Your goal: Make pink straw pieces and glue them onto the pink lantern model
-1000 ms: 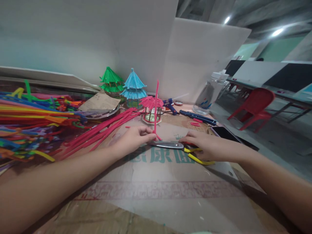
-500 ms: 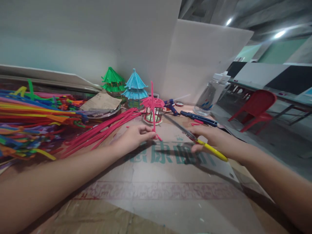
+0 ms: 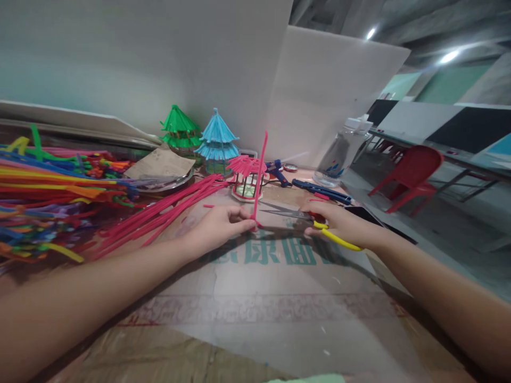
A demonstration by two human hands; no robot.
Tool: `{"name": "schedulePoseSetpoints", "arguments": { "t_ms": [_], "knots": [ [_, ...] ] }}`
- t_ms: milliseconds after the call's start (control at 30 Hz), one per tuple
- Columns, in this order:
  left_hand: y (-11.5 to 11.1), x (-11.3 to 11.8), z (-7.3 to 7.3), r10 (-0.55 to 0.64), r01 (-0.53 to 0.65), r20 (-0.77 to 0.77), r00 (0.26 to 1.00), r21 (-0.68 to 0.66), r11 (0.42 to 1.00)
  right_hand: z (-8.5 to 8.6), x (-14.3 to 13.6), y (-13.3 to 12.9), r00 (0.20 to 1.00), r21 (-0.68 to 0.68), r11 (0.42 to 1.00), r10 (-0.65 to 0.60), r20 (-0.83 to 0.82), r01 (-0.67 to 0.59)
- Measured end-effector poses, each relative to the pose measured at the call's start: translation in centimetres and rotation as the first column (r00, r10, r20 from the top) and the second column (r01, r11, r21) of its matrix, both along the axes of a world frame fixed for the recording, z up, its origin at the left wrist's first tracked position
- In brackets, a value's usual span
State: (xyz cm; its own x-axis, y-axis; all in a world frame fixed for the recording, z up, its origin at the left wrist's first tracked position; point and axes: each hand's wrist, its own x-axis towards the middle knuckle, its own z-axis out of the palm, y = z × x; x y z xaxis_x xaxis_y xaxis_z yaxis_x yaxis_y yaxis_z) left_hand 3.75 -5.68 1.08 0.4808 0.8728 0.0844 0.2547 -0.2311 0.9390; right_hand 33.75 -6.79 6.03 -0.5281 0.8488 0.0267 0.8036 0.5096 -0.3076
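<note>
Between its thumb and fingers my left hand [image 3: 227, 226] pinches a pink pipe cleaner [image 3: 261, 173] that stands almost upright, leaning slightly right. A short pink end pokes out at the fingertips. My right hand [image 3: 337, 221] is closed on yellow-handled scissors [image 3: 289, 213], whose blades are parted and point left toward the pipe cleaner. Just behind stands a small round pavilion model [image 3: 245, 183] with a pink fringed roof, thin posts and a pale base. Left of it lies a bundle of pink pipe cleaners [image 3: 159, 215].
Blue [image 3: 218, 138] and green [image 3: 179, 125] tiered models stand behind. A glue gun [image 3: 278, 173], a utility knife [image 3: 321, 191] and a clear bottle [image 3: 339, 154] are at back right. Many coloured pipe cleaners [image 3: 51, 181] and a tray under cardboard [image 3: 159, 162] fill the left. A red chair [image 3: 411, 173] stands beyond.
The scissors have turned nearly level, and their blades now show parted near the pipe cleaner. The pipe cleaner's top has tipped to the right. The view has shifted slightly.
</note>
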Motion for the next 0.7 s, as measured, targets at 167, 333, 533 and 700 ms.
{"name": "schedulePoseSetpoints", "arguments": {
  "t_ms": [167, 333, 533, 700],
  "knots": [
    [-0.09, 0.08, 0.13, -0.017, 0.017, 0.006, 1.000, -0.010, 1.000, 0.01, -0.90, -0.46, 0.999, -0.039, 0.999, 0.033, 0.041, -0.031],
    [-0.13, 0.07, 0.10, -0.018, 0.018, -0.021, 1.000, -0.011, 1.000, -0.22, -1.00, -0.60, 1.000, -0.113, 0.993, 0.027, 0.013, -0.026],
    [-0.23, 0.23, 0.10, -0.038, 0.037, -0.045, 0.998, -0.008, 0.999, 0.30, -1.04, -0.74, 0.999, -0.215, 0.975, 0.048, 0.004, -0.046],
    [-0.62, 0.35, 0.44, -0.034, 0.034, -0.050, 0.998, -0.011, 0.999, 0.69, -1.11, -0.82, 0.997, -0.255, 0.966, 0.053, 0.053, -0.038]
  ]
}}
